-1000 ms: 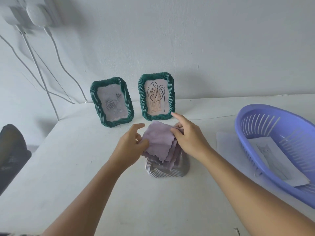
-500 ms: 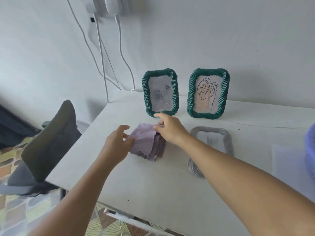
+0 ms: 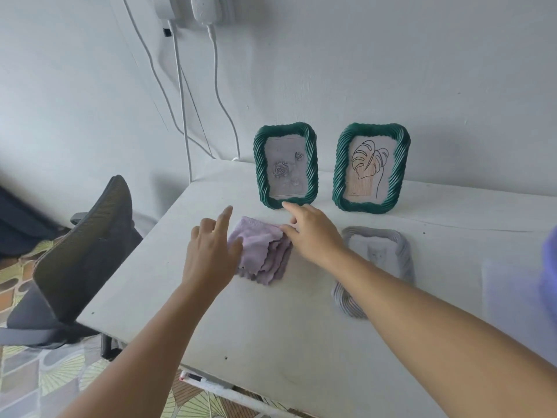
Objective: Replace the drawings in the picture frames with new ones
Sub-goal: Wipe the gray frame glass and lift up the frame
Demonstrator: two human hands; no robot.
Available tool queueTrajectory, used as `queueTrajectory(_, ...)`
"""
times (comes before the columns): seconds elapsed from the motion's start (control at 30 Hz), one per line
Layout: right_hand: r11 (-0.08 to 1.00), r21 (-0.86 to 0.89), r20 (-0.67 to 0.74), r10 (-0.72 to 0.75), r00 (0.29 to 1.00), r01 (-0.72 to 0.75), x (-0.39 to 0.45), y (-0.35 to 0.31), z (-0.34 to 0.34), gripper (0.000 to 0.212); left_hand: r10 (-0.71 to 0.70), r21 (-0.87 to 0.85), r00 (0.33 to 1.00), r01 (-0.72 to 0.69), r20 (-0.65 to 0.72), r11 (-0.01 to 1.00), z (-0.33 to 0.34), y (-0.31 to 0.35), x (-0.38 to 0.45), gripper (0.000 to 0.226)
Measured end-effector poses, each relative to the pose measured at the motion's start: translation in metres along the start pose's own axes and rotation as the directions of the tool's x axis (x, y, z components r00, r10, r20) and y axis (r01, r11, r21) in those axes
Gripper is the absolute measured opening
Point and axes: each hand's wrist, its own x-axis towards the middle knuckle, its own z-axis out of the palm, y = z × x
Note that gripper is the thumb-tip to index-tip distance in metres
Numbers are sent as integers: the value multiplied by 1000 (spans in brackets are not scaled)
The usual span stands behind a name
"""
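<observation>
Table (image 3: 271,333), white, fills the middle of the view; wall behind it at 12. Chair (image 3: 81,254), dark, off the table edge at 9. One blue basket (image 3: 550,276), only a blurred edge visible at 3.

Both forearms reach in from 6 toward 12. Left hand (image 3: 211,254): index finger straight and raised, other fingers loosely curled, thumb touching the left edge of the cloth (image 3: 262,251), nothing clamped, grip apart. Right hand (image 3: 313,233): palm down, index finger stretched toward the bottom rim of the rose frame (image 3: 284,167), thumb resting on the cloth's upper right corner; cannot tell whether it pinches the cloth.

One cloth, lilac, folded in wavy layers, flat on the table between the two hands.

Three frames. Two green, upright against the wall at 12 of the hands: the rose frame on the left, the leaf frame (image 3: 371,168) on the right, just beside each other, not touching. One grey frame (image 3: 378,257) flat on the table at 3 of the right hand, partly under the right forearm, faint cat drawing in it.

Two white plugs (image 3: 193,7) on the wall at 11, cables hanging down behind the table.
</observation>
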Motion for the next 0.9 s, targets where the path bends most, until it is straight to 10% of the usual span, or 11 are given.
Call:
queueTrajectory(0.3, 946, -126, -290, 252, 923, -297, -80, 73, -79, 48, 246, -119, 937, -223, 247, 968, 39, 114, 1, 52)
queueTrajectory(0.63, 789, -234, -29, 579, 815, -568, -130, 100, -91, 60, 258, -44, 878, -263, 404, 964, 71, 157, -10, 65)
queueTrajectory(0.9, 840, 185, -33, 524, 851, -510, -130, 97, -97, 61, 141, -373, 903, 23, 407, 928, 80, 150, -12, 74)
